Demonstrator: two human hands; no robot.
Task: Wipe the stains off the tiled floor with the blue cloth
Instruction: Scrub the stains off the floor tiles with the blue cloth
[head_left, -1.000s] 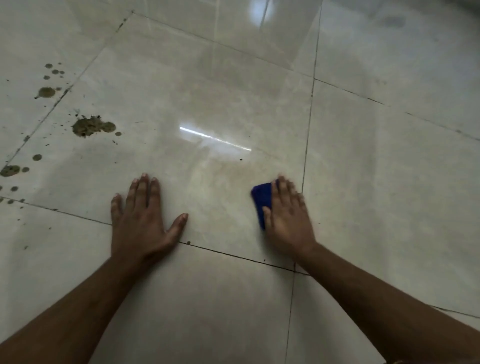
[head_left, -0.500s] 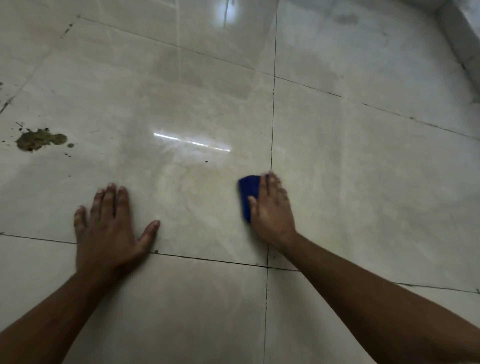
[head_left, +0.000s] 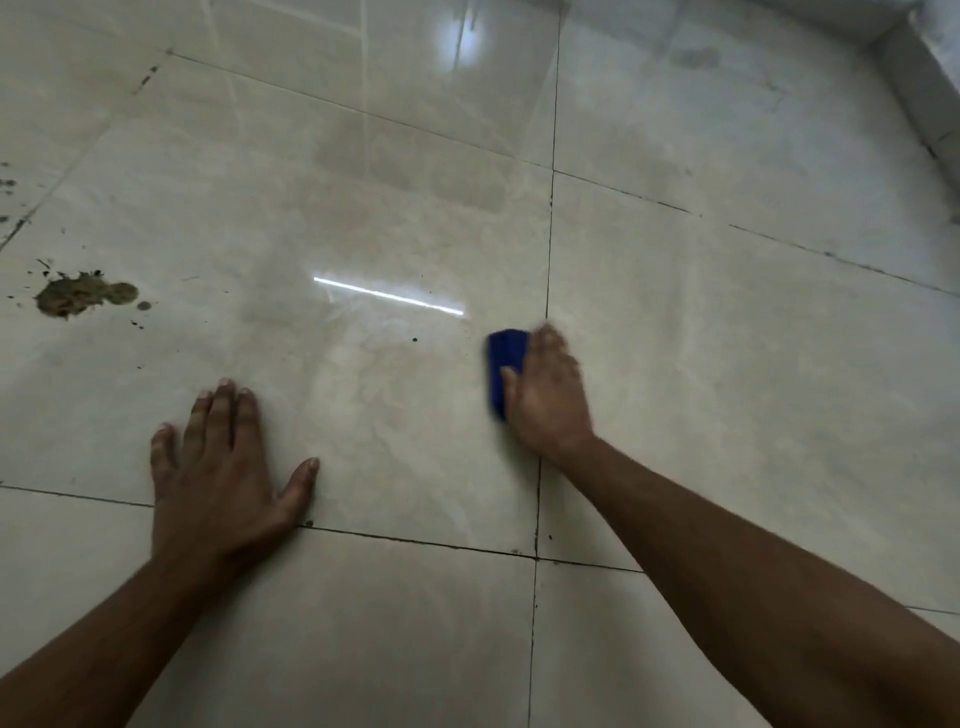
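Observation:
My right hand (head_left: 548, 395) lies flat on the blue cloth (head_left: 503, 358) and presses it to the glossy beige tiled floor (head_left: 395, 218), beside a vertical grout line. Only the cloth's left part shows past my fingers. My left hand (head_left: 218, 462) rests palm down on the floor with fingers spread, well left of the cloth. A brown stain (head_left: 78, 296) with small splatter specks sits on the tile at the far left, apart from both hands. A few tiny dark specks (head_left: 414, 340) lie just left of the cloth.
More dark splatter (head_left: 8, 187) shows at the left frame edge. A low wall skirting (head_left: 919, 88) runs along the upper right corner. A bright light streak (head_left: 389, 296) reflects on the tile between my hands.
The view has shifted right, so the far-left stains have left the frame. My right hand with the cloth has slid slightly and is blurred with motion. My left hand stays planted.

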